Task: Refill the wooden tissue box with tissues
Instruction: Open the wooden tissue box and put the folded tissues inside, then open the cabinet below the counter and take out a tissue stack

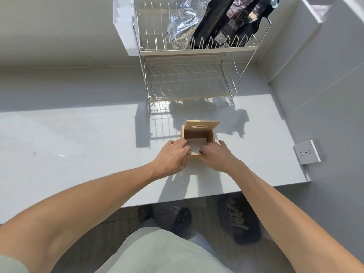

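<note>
The wooden tissue box [210,137] stands on the white counter [78,138] with its slotted lid [201,126] tilted up at the back. A white stack of tissues [197,145] lies inside the open box. My left hand [173,156] rests on the box's near left corner with fingertips on the tissues. On the near right side my right hand [215,154] reaches in, its fingers also pressing the tissues. The near wall of the box is mostly hidden by both hands.
A two-tier wire dish rack [189,83] stands just behind the box, holding foil and dark bags [212,22] on top. A wall socket [306,152] sits on the right wall. The counter's front edge runs below my wrists; shoes are on the floor.
</note>
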